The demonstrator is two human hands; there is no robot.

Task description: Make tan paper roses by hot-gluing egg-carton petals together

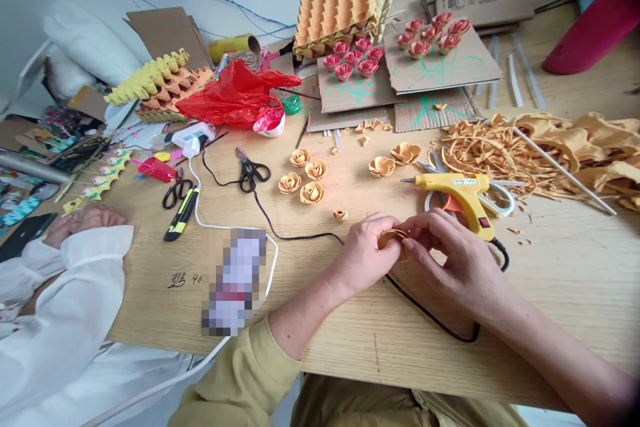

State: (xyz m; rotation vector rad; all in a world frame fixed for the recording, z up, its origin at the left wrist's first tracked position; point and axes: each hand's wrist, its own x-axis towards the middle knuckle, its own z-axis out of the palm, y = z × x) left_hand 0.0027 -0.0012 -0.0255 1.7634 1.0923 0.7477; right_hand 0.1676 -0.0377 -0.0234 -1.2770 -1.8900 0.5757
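Note:
Both my hands meet over the wooden table and pinch a small tan paper rose between them. My left hand is closed on its left side. My right hand is closed on its right side, fingers curled round the petals. A yellow glue gun stands just beyond my right hand, its black cord running under my wrists. One tiny tan rose lies just ahead of my left hand.
Several finished tan roses lie mid-table, two more near the gun. Black scissors, a pile of tan shreds, red roses on cardboard, egg trays and a red bag lie farther back. Another person's white sleeve rests at left.

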